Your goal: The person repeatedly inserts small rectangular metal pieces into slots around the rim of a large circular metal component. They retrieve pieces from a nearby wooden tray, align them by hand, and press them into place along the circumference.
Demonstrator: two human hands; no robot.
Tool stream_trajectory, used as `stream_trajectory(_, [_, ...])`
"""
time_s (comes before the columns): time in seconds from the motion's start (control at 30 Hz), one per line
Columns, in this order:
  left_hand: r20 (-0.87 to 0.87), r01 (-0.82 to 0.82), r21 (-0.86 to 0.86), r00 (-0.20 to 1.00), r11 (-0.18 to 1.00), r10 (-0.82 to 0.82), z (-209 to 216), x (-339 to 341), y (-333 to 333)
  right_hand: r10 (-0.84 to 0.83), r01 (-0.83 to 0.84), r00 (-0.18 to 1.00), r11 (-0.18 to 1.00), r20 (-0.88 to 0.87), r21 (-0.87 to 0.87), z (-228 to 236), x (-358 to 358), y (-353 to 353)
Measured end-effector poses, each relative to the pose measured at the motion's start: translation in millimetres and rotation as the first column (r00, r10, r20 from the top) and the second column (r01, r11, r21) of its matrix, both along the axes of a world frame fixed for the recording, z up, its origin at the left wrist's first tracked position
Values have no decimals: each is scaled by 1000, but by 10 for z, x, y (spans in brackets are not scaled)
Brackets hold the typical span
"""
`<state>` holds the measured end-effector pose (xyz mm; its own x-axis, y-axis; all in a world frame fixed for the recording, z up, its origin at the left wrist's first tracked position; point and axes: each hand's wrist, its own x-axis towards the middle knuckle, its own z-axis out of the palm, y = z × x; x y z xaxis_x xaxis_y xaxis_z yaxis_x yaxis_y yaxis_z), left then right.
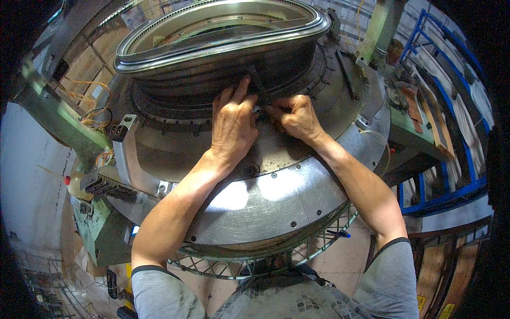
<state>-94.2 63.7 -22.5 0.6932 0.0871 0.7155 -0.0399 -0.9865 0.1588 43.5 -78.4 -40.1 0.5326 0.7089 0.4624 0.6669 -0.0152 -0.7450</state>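
Both hands work close together at the foot of a dark, ribbed cylinder point(223, 72) on a large round machine. My left hand point(234, 119) has its longer fingers reaching up the cylinder wall, one tip beside a narrow dark bar point(256, 80). Its thumb side curls in toward a small shiny piece point(257, 109) between the hands; what it grips is hidden. My right hand point(297, 119) is closed in a pinch just right of that piece. Whatever sits between its fingertips cannot be made out. A polished metal ring plate point(265, 207) curves below my wrists.
A shiny grooved rim point(223, 50) tops the cylinder. At left stand a metal bracket point(127, 151) and a green machine arm point(87, 135) with orange cables. A dark rod point(348, 74) lies on the machine at right. Beyond is a blue rack point(470, 154) holding white rolls.
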Motion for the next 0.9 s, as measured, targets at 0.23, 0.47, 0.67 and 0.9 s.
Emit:
stream_trajectory(0.23, [-4,-9,2,1000,1000,9,-6,1,-8,18,-21,998,998,53,59,1,-14,24])
stream_trajectory(0.47, [-12,9,8,1000,1000,-9,4,8,-12,11,-13,1000,999,29,48,-5,-16,17])
stream_trajectory(0.67, [-23,-1,27,1000,1000,1,24,4,-20,23,-24,1000,999,18,41,-7,-6,22])
stream_trajectory(0.9, [-52,13,15,999,1000,-12,30,4,-5,3,-7,998,998,59,55,-18,3,27])
